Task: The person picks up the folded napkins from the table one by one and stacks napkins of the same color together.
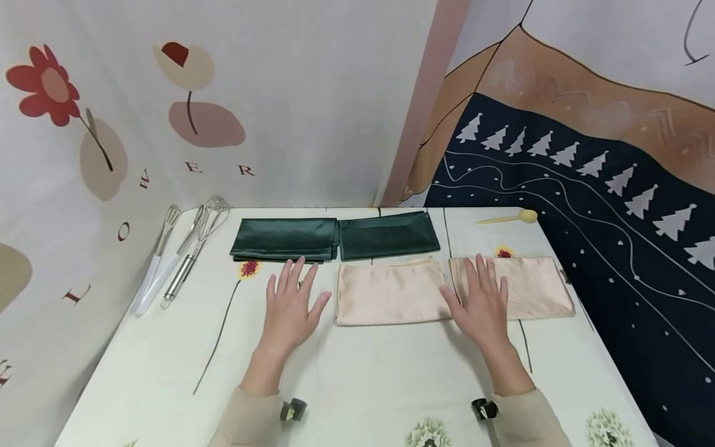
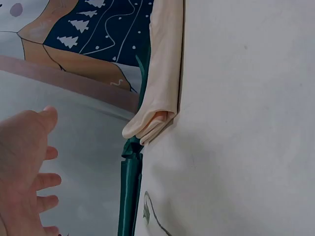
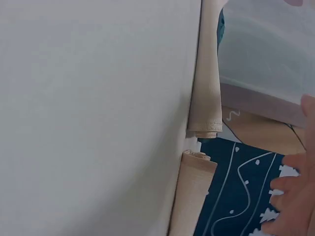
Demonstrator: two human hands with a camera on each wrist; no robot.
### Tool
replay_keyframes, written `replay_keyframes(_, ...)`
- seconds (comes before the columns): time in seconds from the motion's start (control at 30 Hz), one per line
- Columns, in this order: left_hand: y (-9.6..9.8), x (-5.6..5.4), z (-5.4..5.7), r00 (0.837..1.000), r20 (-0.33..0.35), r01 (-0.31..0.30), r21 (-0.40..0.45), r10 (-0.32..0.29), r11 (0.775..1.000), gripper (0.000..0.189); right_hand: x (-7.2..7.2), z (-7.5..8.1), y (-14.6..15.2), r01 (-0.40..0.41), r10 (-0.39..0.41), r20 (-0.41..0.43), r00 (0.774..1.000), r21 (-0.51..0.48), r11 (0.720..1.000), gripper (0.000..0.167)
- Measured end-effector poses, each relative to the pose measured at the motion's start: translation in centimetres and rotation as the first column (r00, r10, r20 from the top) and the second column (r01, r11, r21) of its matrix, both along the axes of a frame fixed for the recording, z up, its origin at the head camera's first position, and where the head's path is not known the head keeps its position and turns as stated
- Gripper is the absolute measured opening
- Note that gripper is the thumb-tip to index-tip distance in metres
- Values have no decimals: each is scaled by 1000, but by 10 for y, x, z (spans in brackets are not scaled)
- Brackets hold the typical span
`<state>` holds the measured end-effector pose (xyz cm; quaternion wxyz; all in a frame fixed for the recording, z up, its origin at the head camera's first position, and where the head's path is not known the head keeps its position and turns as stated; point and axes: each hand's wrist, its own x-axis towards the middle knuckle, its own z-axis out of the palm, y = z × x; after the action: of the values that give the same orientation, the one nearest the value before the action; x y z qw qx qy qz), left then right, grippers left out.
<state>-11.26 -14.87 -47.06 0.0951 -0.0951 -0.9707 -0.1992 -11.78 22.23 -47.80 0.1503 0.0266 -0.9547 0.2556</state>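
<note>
My left hand (image 1: 288,308), fingers spread, hovers above the table just left of a folded pale pink satin cloth (image 1: 391,295). Likewise spread and holding nothing, my right hand (image 1: 481,304) overlaps the gap between that cloth and a second folded pink cloth (image 1: 536,288) in the head view. Behind them lie two folded dark green satin cloths, the left one (image 1: 285,239) and the right one (image 1: 388,236), side by side. From the left wrist, the layered end of the pink cloth (image 2: 165,73) shows, with the left hand (image 2: 24,172) raised away from it. The right wrist view has the right hand (image 3: 295,191) at its edge.
At the table's left side lie a whisk (image 1: 192,264) and white-handled utensils (image 1: 153,267). A small yellow spoon (image 1: 525,216) rests at the back right. Printed curtains hang behind the white tablecloth (image 1: 363,379), the dark tree-patterned one (image 1: 614,230) along the right edge.
</note>
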Motion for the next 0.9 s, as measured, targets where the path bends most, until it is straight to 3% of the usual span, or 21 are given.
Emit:
replay_keyframes(0.1,1,-3,-2,1000,-20,2,124,1,992,62,-6,-1,2,-4,-6,-74,997,-133,991,60)
replay_keyframes(0.2,3,-7,-4,999,-33,-3,247,12,969,56,-15,-2,4,-18,-23,-142,990,-277,961,44)
replay_keyframes(0.3,4,-11,-8,999,-32,-15,324,27,946,51,-24,-2,7,-23,-38,-162,986,-362,932,36)
replay_keyframes(0.73,17,-36,-16,999,40,-37,471,21,882,46,-53,-1,4,31,-31,9,999,-525,850,38)
replay_keyframes(0.9,20,-49,-16,999,53,-28,475,3,879,47,-63,-1,-1,51,-18,64,998,-558,828,40)
